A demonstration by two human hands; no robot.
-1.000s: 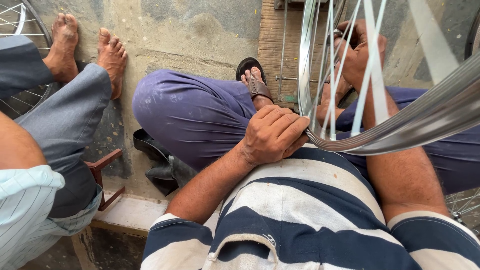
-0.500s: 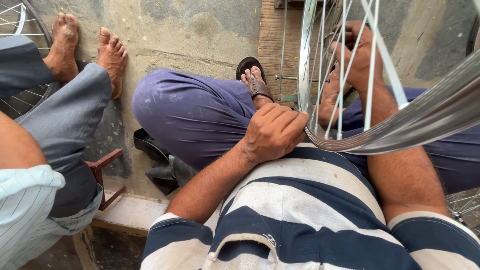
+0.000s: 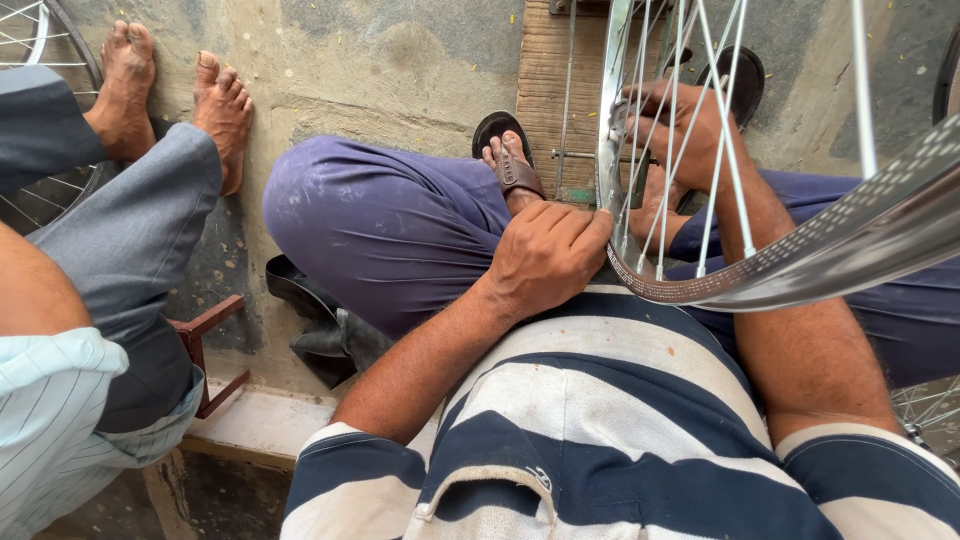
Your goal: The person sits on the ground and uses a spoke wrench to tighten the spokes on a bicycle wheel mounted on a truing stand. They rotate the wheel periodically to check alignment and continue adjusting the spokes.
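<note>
**Both hands on a bicycle wheel rim, held edge-on over the lap**

We look down on a seated person in a navy-and-white striped shirt [image 3: 600, 420] and purple trousers [image 3: 390, 230]. A spoked bicycle wheel rim [image 3: 800, 260] stands upright across the lap, its plane running roughly from 6 toward 12 o'clock, its shiny band curving from the lower centre out to 3 o'clock.

Left hand [image 3: 545, 255]: fingers curled, fingertips pressed against the near edge of the rim at its lowest point; whether something small is pinched there we cannot tell. Right hand [image 3: 685, 125]: seen through the spokes [image 3: 660, 180], at about 1 o'clock from the left hand, fingers wrapped around the rim's far stretch or a spoke near it; exact purchase unclear behind the wires.

The wheel lies directly at 3 o'clock of the left hand, touching it. The left hand is the nearer to the body; the right reaches further out along the rim.

Around: brown sandal [image 3: 510, 165] on the left foot, a wooden board [image 3: 555, 80] beyond, concrete floor [image 3: 380, 60]. At 9 o'clock another person sits, bare feet [image 3: 175, 95] and grey trousers [image 3: 140, 240], with a second wheel [image 3: 40, 40] at 10 o'clock.
</note>
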